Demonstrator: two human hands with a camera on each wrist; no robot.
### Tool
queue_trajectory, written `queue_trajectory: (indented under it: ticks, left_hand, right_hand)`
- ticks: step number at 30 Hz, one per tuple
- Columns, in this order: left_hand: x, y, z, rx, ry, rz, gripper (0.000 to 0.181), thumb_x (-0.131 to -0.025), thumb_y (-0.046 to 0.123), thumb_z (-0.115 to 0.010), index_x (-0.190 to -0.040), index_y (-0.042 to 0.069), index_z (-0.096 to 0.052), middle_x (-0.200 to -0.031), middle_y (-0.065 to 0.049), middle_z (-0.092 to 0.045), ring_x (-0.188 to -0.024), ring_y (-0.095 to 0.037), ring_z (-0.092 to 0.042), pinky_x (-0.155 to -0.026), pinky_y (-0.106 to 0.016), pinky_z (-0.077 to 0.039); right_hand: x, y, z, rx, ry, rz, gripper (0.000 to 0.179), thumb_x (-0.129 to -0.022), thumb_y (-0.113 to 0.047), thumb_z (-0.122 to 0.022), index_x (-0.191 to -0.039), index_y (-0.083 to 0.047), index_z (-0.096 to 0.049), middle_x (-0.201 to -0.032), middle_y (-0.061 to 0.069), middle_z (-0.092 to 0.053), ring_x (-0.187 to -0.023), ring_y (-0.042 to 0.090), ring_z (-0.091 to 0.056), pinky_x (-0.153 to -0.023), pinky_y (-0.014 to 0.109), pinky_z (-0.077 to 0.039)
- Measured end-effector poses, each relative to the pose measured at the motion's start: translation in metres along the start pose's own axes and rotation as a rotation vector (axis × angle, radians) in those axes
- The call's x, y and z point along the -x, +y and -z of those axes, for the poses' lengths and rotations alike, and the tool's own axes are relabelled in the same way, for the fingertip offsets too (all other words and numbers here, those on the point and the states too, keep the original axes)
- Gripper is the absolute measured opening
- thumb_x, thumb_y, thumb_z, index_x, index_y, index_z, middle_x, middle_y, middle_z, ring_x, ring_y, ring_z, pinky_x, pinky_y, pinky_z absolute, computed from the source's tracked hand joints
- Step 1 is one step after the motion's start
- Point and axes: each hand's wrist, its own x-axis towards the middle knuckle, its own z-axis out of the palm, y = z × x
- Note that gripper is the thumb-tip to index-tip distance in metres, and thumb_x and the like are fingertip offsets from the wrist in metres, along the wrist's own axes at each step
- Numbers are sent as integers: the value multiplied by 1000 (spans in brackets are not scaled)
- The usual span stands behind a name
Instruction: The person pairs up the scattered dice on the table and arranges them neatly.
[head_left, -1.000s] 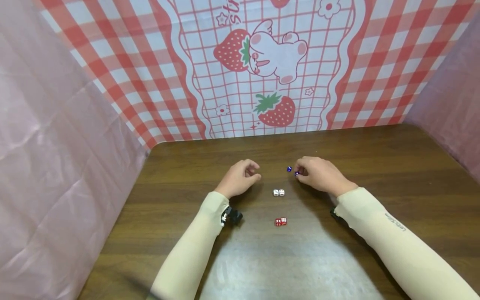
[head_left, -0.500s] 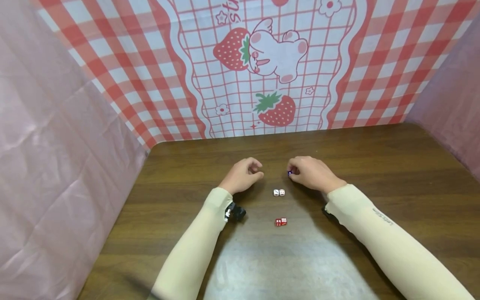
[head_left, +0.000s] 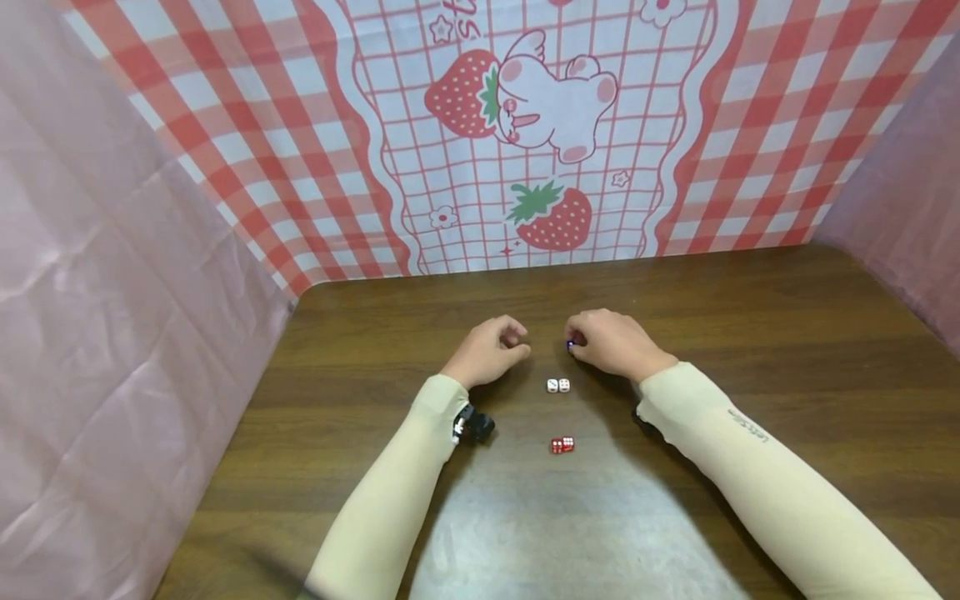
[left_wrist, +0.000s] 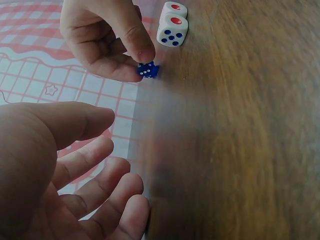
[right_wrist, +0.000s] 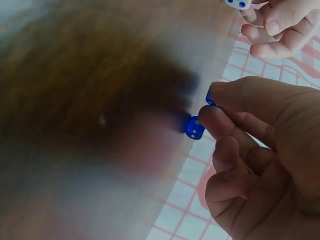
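Observation:
My right hand (head_left: 611, 343) pinches a blue die (right_wrist: 210, 98) between thumb and index finger, low over the far middle of the table. A second blue die (right_wrist: 194, 128) sits right against the index fingertip in the right wrist view; in the head view the hand mostly hides it. To the left, my left hand (head_left: 491, 352) rests with loosely bent fingers and nothing in them, its thumb and fingertips apart in the left wrist view. Two white dice (head_left: 558, 386) stand side by side just nearer than the hands. Closer to me lie two red dice (head_left: 562, 445), also adjoining.
The brown wooden table (head_left: 720, 308) ends at a red-and-white checked cloth (head_left: 765, 125) with strawberry prints. Pink fabric (head_left: 127, 292) hangs at the left and right sides. A small black wrist camera (head_left: 476, 426) is strapped to the left sleeve.
My right hand has moved left with the blue die, reaching the other blue die, which stood apart from it earlier. My left hand has shifted slightly right. White and red dice have stayed put.

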Motion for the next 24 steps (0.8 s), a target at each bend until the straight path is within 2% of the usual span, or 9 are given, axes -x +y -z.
queue_trajectory:
  ticks: [10, 24]
  left_hand:
    - [-2, -1, 0, -8, -5, 17, 28, -98, 26, -70, -122, 12, -67, -110, -4, -67, -99, -18, -63, -90, -36, -52]
    - [-2, -1, -2, -15, -9, 16, 27, -98, 26, -70, -121, 12, -67, -110, -4, -66, -99, -18, -63, -90, -37, -52]
  right_hand:
    - [-7, -4, 0, 22, -26, 13, 6, -93, -13, -74, -99, -13, -73, -93, 2, -71, -82, 19, -64, -71, 43, -54]
    - [-9, -6, -3, 43, -36, 22, 8, -93, -13, -75, -101, -12, -74, -93, 2, -70, -81, 19, -63, -71, 43, -54]
